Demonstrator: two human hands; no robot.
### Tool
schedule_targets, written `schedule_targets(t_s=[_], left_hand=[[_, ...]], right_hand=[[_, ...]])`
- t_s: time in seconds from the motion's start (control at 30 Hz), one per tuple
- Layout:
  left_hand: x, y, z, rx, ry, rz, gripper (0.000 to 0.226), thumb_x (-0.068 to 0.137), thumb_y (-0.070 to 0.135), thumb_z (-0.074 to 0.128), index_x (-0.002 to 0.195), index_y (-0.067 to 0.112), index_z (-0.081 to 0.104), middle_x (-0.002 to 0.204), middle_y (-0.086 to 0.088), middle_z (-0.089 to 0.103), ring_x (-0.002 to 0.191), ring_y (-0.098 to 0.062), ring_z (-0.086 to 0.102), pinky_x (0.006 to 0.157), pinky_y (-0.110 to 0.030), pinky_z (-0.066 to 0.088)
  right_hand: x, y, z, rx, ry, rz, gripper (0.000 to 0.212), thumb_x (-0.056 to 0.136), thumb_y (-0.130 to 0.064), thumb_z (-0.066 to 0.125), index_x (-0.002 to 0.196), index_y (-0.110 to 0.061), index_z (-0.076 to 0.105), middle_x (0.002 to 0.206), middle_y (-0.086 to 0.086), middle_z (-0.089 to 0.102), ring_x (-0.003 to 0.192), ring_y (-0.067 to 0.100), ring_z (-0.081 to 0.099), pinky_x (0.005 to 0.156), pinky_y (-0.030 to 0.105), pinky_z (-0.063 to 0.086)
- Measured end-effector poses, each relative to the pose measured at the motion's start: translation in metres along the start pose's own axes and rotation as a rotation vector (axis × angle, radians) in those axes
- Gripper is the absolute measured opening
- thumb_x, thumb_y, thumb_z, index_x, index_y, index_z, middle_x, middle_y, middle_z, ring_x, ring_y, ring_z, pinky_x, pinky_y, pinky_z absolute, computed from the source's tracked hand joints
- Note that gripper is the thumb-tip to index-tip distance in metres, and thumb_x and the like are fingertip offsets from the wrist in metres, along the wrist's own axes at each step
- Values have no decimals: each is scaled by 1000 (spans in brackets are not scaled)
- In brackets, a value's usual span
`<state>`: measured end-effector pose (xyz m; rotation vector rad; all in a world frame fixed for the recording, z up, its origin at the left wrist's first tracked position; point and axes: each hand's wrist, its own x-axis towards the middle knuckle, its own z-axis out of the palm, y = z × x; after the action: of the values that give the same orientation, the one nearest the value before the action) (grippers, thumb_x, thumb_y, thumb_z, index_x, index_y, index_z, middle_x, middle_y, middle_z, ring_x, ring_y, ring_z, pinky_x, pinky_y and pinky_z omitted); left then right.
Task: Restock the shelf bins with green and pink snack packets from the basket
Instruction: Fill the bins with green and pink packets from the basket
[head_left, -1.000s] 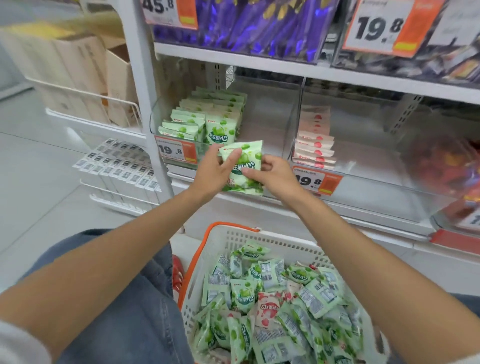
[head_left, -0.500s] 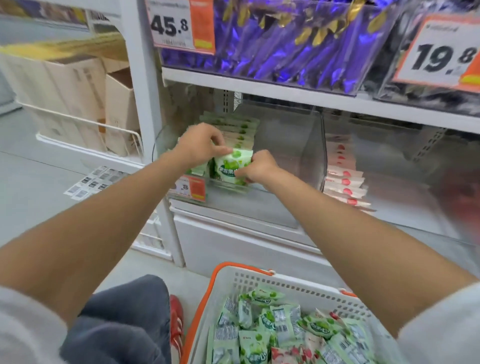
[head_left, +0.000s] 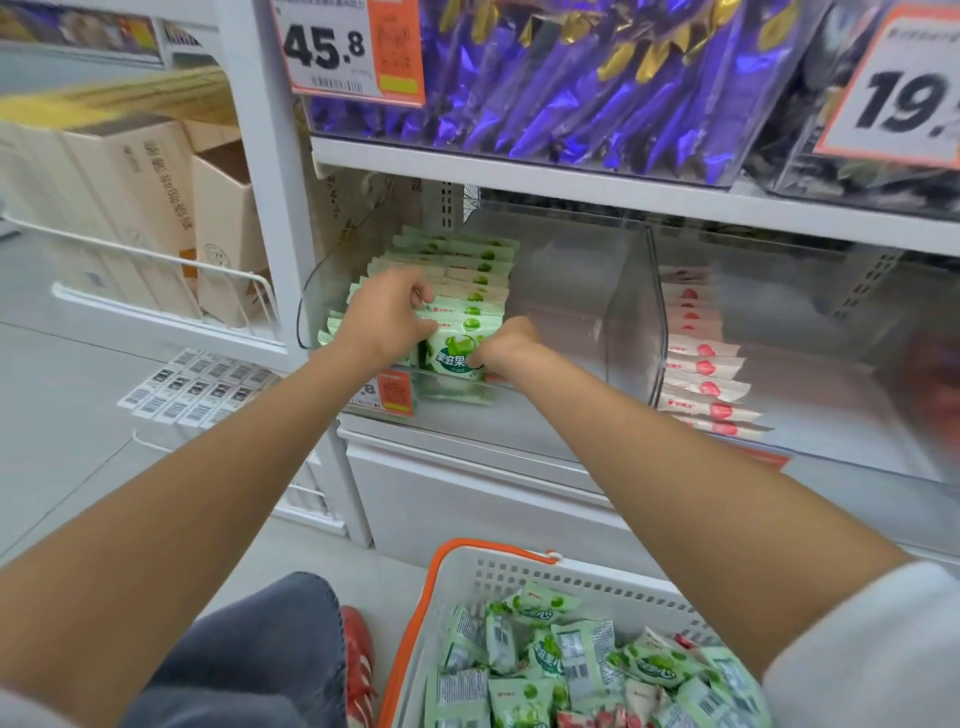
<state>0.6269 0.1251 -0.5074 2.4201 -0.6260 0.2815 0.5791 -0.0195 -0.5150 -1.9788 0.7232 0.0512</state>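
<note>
A green packet (head_left: 453, 349) is pinched by curled fingers of the left hand (head_left: 387, 318) and right hand (head_left: 503, 345) at the clear bin (head_left: 597, 291) front; release seems called for next.

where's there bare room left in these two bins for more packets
Green bin: bare floor between the green stack and the clear divider, beyond the right hand. Pink bin: bare floor right of the pink row. Crowded: the green bin's left half, where left hand and right hand hold the front green packet, and the basket.
</note>
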Motion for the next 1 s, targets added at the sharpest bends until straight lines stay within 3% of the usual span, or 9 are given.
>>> schedule_targets(t_s=[0.13,0.27,0.37,0.47,0.57,0.67,0.73,0.83,1.0], left_hand=[[-3,4,-2,24,-48,8,5,86,15,69,83,14,65,74,2,63,77,-20,63,73,-37,55],[-14,13,-3,95,10,42,12,91,23,60,85,16,67,80,2,68,79,-20,63,74,-38,54],[-35,35,-4,128,92,134,12,91,20,57,85,17,67,84,5,67,81,-18,59,71,-34,50],[-65,65,-2,102,105,155,10,91,23,56,84,21,63,80,7,61,77,-17,54,63,-34,46],[-103,88,8,80,70,139,8,90,24,55,83,21,59,71,8,53,69,-17,53,59,-34,42],[-149,88,36,65,-133,30,6,88,25,56,81,24,56,70,7,53,70,-20,55,59,-34,41],[-182,75,61,115,-339,-61,9,88,25,55,79,27,54,78,3,61,79,-23,60,64,-32,44],[-232,46,96,263,-690,-148,9,90,23,54,90,22,63,105,-1,67,98,-21,62,82,-31,49],[-292,27,126,393,-1310,-219,14,95,24,56,108,19,55,116,-10,43,104,-25,48,83,-30,38]], right_hand=[[-7,2,-8,12,-80,0,39,81,-3,76,113,3,54,106,12,63,100,26,67,87,36,57],[-19,3,-17,-101,-52,-51,27,85,-11,73,102,-5,53,103,8,62,90,25,61,70,28,47],[-34,12,-27,-240,173,-272,30,86,-11,63,113,-8,51,114,8,61,102,29,59,71,30,42],[-61,32,-43,-351,360,-593,16,85,-8,55,100,-13,55,104,6,61,93,28,59,69,33,43],[-91,69,-56,-418,431,-801,8,85,-10,54,92,-14,56,95,6,60,84,29,58,66,37,44],[-118,132,-53,-511,314,-799,6,87,-15,55,93,-15,57,94,2,61,81,27,60,65,36,44],[-133,183,-45,-588,145,-658,9,93,-22,53,99,-18,58,97,0,63,83,23,61,65,32,42],[-152,270,-31,-655,-149,-405,13,96,-26,54,104,-18,60,95,0,65,85,20,61,66,28,42],[-171,369,-16,-637,-359,-128,11,94,-17,54,93,-18,65,91,-2,68,79,12,66,78,35,55]])
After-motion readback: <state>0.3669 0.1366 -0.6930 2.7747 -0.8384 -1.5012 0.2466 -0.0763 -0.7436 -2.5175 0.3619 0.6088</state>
